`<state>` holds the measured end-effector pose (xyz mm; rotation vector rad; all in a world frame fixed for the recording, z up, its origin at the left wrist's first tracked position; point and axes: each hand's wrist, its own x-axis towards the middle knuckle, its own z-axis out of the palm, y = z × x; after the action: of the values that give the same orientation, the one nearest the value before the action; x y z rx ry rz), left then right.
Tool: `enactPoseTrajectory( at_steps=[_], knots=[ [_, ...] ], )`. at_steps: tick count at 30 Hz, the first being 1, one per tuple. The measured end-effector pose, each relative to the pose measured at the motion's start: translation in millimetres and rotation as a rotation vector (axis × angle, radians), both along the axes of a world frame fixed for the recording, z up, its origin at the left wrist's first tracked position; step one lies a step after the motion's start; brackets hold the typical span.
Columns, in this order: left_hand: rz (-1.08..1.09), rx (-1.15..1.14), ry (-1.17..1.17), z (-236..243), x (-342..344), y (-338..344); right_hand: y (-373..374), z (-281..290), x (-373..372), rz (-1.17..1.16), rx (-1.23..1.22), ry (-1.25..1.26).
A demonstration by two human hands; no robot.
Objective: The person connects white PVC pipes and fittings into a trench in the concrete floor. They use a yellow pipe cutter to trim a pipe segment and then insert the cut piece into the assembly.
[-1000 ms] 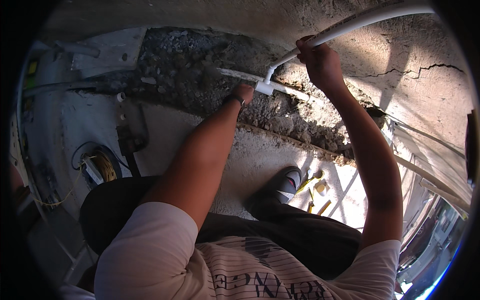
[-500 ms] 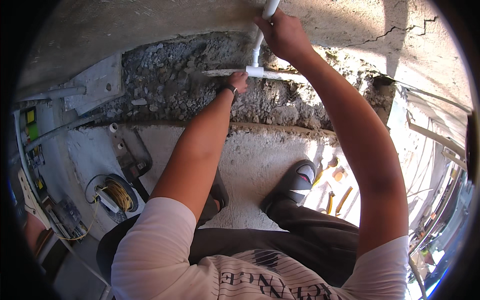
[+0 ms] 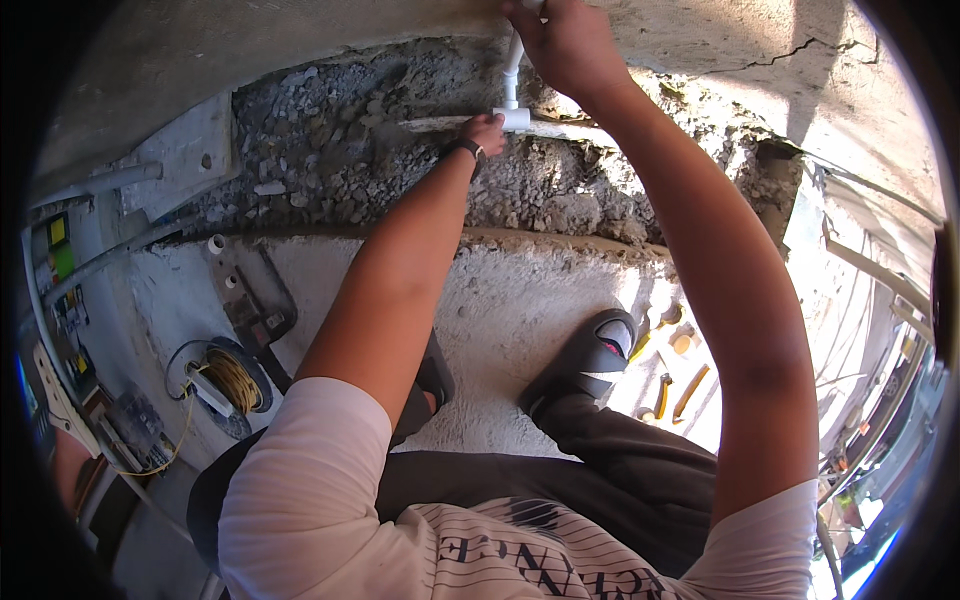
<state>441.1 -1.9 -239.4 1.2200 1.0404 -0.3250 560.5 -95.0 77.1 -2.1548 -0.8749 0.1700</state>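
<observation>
A white plastic T-fitting (image 3: pixel 515 119) sits on a dusty white pipe (image 3: pixel 565 130) that runs along a rubble-filled trench. From its top rises a white upright pipe (image 3: pixel 511 75), leaning slightly. My left hand (image 3: pixel 484 135) is closed round the horizontal pipe just left of the fitting; its fingertips are partly hidden. Higher up, my right hand (image 3: pixel 572 48) grips the upright pipe, thumb on its left side. The upper end of that pipe passes out of the picture.
Broken stones and soil (image 3: pixel 330 150) fill the trench, with a cracked concrete slab (image 3: pixel 740 40) beyond it. Pliers-like yellow-handled tools (image 3: pixel 690 390) lie right of my sandal (image 3: pixel 585 365). At left are a reel of yellow cord (image 3: pixel 232 380) and a dark metal tool (image 3: pixel 262 300).
The whole scene sits slightly higher in the picture, as the view has shifted. Both hands keep their hold on the pipes, and the fitting stays in place on the horizontal pipe.
</observation>
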Motion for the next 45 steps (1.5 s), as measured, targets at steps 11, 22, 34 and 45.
enactPoseTrajectory(
  at_steps=[11, 22, 34, 45],
  knots=[
    [-0.034, 0.125, -0.080, -29, 12, -8, -1, -10, -4, -0.201, -0.054, -0.002],
    [-0.021, 0.213, -0.086, -57, -2, 9, -30, -116, -26, -0.189, -0.172, 0.297],
    [-0.022, 0.236, -0.057, -22, 3, -1, -56, -241, -48, -0.431, 0.066, 1.262],
    [-0.110, 0.166, -0.070, 3, 3, 6, -51, -264, -39, -0.366, 0.011, 1.292]
  ],
)
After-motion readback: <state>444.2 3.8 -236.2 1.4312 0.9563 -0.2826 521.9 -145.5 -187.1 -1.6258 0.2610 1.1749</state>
